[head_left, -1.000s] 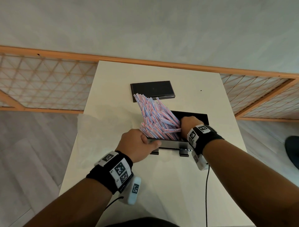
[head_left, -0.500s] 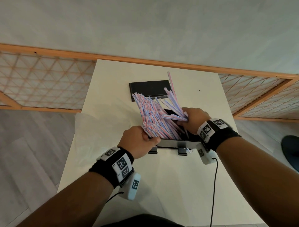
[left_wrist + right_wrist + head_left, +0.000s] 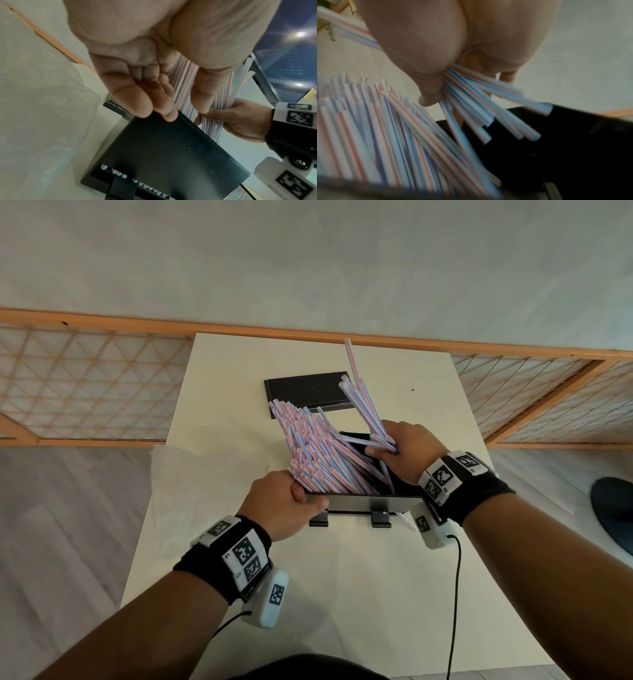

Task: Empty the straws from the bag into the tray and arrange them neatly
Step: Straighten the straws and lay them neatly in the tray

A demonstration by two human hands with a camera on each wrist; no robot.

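A black tray (image 3: 359, 502) stands tilted on the table, its near wall toward me. My left hand (image 3: 301, 498) grips its near-left corner, fingers on the black wall (image 3: 163, 155) and thumb against the straws. A big bundle of red-and-blue striped straws (image 3: 315, 453) leans left out of the tray. My right hand (image 3: 397, 453) grips a small bunch of straws (image 3: 364, 405) above the tray's right part, fanning up and away. In the right wrist view that bunch (image 3: 488, 108) sticks out of the fist beside the big bundle (image 3: 376, 128).
A flat black lid (image 3: 308, 388) lies behind the tray. The clear plastic bag (image 3: 205, 484) lies crumpled on the left of the white table (image 3: 342, 594). One stray straw (image 3: 407, 520) pokes out by the tray's near-right corner. A black cable hangs from my right wrist.
My right hand came up out of the tray's right side with a small bunch of straws and has raised it higher. My left hand has kept its hold on the tray's corner.
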